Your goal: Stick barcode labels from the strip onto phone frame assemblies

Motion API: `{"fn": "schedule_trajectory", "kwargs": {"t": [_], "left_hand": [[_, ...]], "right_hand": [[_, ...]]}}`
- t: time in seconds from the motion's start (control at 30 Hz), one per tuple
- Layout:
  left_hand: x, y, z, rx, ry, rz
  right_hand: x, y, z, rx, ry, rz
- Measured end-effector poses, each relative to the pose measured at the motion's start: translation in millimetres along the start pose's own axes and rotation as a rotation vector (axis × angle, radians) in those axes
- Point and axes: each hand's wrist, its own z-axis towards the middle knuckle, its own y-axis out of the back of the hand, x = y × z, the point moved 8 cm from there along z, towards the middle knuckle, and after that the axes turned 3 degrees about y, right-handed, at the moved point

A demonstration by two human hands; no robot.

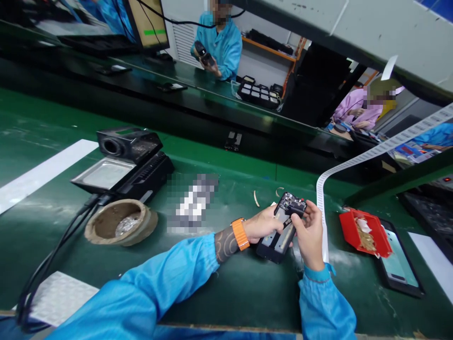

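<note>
Both my hands hold an opened phone-like device point(277, 245) above the bench. It is black-framed and tilted, with a bare circuit board point(293, 202) showing at its far end. My left hand point(264, 225) grips its left side, with the thumb laid over the inside of the casing. Along the right edge, my right hand point(310, 231) has its fingers behind the device. The right thumb rests beside a black part just below the board. Some fingers are hidden under the casing.
A soldering station point(130, 163) with cables and a clay-coloured pot point(146, 226) stand left. To the right lie a label strip point(321, 203), a red bin point(384, 243) of small parts and a dark-framed panel point(399, 264). Across the line, a person in blue point(230, 52) holds a dark device.
</note>
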Motion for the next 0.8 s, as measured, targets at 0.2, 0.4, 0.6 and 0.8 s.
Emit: {"fn": "schedule_trajectory", "kwargs": {"t": [0.2,0.4,0.6,0.8], "left_hand": [[0.6,-0.1,2.5,-0.063,-0.050,0.042],[-13.4,14.7,0.5,-0.211,-0.158,-0.010],[-25.0,16.4,-4.8,-0.258,-0.283,-0.006],[-24.5,8.1,-3.0,-0.173,-0.284,-0.003]], "right_hand": [[2.3,8.9,-1.3,-0.107,0.051,-0.063],[37.3,7.2,-16.6,-0.068,0.451,-0.297],[52.5,-14.1,-23.9,0.048,0.639,-0.506],[46.7,-12.9,-20.7,0.057,0.586,-0.529]]}}
